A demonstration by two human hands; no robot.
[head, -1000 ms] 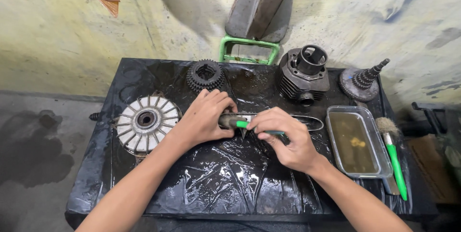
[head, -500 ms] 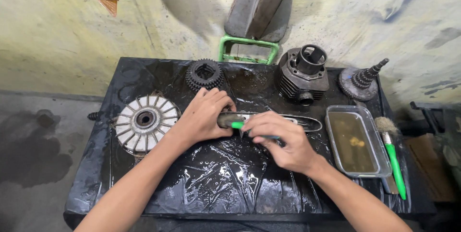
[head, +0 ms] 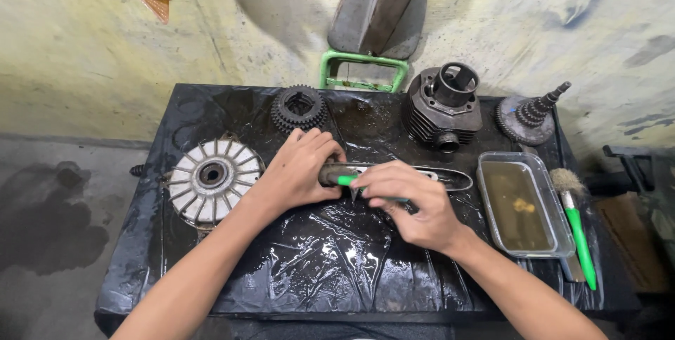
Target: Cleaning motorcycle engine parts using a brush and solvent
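While our left hand (head: 299,171) clamps down on the dark cylindrical end of the long grey metal lever (head: 394,175) to keep it from sliding on the wet black plastic sheet (head: 316,270) over the table, our right hand (head: 408,203) closes its fingers around a small green-handled brush (head: 346,180) and presses it against the lever's middle, which lies flat at the centre of the table. Left of our hands rests the white finned metal fan wheel (head: 211,178); at the far edge stand a dark toothed gear cluster (head: 299,106), a ribbed grey engine cylinder (head: 443,104) and a stepped gear shaft (head: 531,115). Right of the lever sits a clear plastic tray of brownish liquid (head: 520,206), with a green-handled paintbrush (head: 576,220) just beside it. Nothing blocks our hands.
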